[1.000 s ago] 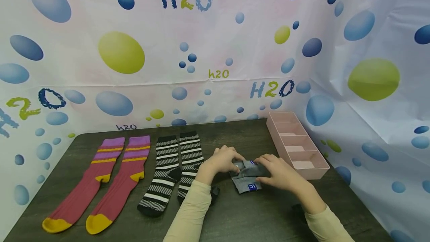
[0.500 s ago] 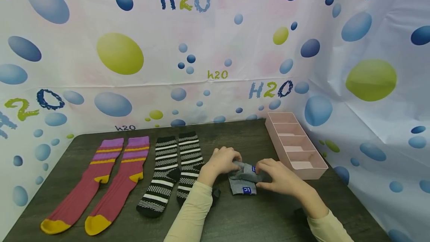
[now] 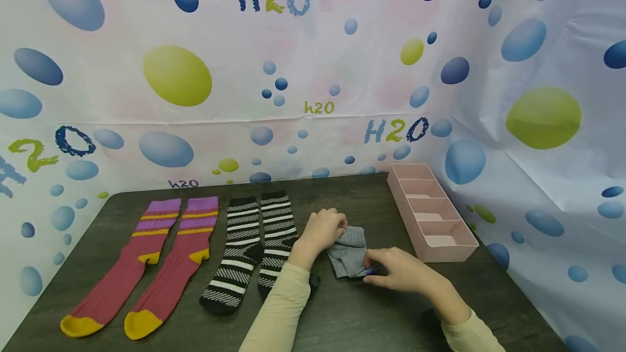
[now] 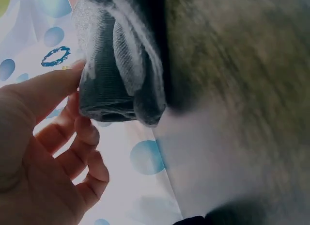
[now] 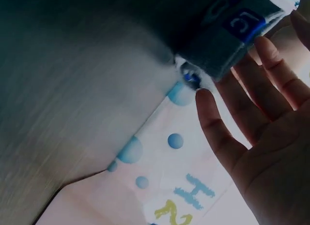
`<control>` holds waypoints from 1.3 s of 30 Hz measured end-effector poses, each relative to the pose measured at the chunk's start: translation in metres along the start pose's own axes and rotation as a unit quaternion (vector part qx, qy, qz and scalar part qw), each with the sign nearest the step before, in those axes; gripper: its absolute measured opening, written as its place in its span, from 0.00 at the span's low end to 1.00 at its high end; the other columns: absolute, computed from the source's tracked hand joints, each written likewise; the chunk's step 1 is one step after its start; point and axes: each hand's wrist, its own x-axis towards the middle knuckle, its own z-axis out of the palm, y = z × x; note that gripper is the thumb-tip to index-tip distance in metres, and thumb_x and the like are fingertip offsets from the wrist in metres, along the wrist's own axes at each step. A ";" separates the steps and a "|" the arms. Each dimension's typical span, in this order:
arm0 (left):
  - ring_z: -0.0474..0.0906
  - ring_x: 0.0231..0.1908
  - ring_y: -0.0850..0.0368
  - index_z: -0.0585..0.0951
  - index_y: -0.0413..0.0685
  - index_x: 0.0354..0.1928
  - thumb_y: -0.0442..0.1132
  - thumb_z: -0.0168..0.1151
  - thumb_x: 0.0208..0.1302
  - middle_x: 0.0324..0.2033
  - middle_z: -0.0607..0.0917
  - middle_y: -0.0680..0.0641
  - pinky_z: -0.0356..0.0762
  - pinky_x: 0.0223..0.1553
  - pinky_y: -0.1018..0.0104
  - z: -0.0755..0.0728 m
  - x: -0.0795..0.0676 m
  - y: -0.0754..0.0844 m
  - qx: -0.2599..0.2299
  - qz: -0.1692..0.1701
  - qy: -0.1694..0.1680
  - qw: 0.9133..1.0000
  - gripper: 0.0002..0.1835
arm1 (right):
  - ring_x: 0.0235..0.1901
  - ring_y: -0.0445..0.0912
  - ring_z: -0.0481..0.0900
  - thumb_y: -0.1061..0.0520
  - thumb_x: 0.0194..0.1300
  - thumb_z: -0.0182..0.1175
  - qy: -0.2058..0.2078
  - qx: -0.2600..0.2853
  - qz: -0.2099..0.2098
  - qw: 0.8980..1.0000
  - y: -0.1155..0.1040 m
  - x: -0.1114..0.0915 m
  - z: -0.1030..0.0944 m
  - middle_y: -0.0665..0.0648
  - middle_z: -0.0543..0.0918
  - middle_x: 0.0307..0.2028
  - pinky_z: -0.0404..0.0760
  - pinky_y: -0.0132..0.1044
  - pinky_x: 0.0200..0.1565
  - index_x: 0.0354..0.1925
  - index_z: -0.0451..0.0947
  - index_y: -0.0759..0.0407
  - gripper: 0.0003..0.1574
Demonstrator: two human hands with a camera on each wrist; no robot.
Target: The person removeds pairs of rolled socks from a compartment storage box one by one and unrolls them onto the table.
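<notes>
A folded grey pair of socks (image 3: 349, 254) lies on the dark table in front of the person, between both hands. In the head view, the left hand (image 3: 323, 230) is at its upper left edge. The left wrist view shows the left thumb and index finger (image 4: 53, 89) pinching the folded edge of the grey socks (image 4: 116, 65), the other fingers loosely bent. The right hand (image 3: 398, 270) pinches the lower right corner, partly covering a blue label. Blue-labelled cuffs of the socks (image 5: 218, 50) touch the right fingertips (image 5: 206, 99) in the right wrist view.
Left of the hands lie two black-and-white striped socks (image 3: 239, 254) and two dark pink socks (image 3: 168, 265) with yellow toes and heels. A pink compartment box (image 3: 411, 216) stands at the back right. A bubble-patterned sheet (image 3: 313, 69) hangs behind the dark table (image 3: 352, 325).
The grey socks have been turned so the labelled edge now faces the lower right. The right hand has moved down and toward the person; the left hand has shifted slightly up.
</notes>
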 end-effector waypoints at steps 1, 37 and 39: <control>0.75 0.37 0.56 0.83 0.61 0.37 0.49 0.65 0.64 0.36 0.80 0.55 0.66 0.36 0.63 0.000 -0.001 0.001 0.001 -0.001 -0.009 1.000 0.04 | 0.34 0.36 0.81 0.45 0.64 0.64 -0.006 0.008 0.001 1.000 -0.001 0.000 0.001 0.47 0.84 0.35 0.80 0.32 0.37 0.39 0.76 0.52 0.15; 0.56 0.74 0.56 0.65 0.75 0.70 0.50 0.50 0.73 0.76 0.54 0.59 0.65 0.68 0.54 -0.022 -0.006 0.026 0.325 0.193 -0.227 0.897 0.25 | 0.72 0.61 0.59 0.35 0.64 0.58 -0.130 -0.099 0.090 0.982 -0.051 -0.002 0.026 0.65 0.58 0.74 0.66 0.58 0.65 0.75 0.55 0.56 0.50; 0.57 0.74 0.57 0.64 0.74 0.71 0.50 0.50 0.73 0.76 0.53 0.59 0.67 0.67 0.55 -0.017 -0.005 0.019 0.362 0.224 -0.211 0.880 0.26 | 0.72 0.61 0.59 0.35 0.64 0.58 -0.133 -0.101 0.093 0.982 -0.051 -0.002 0.026 0.65 0.58 0.74 0.66 0.58 0.66 0.74 0.56 0.56 0.50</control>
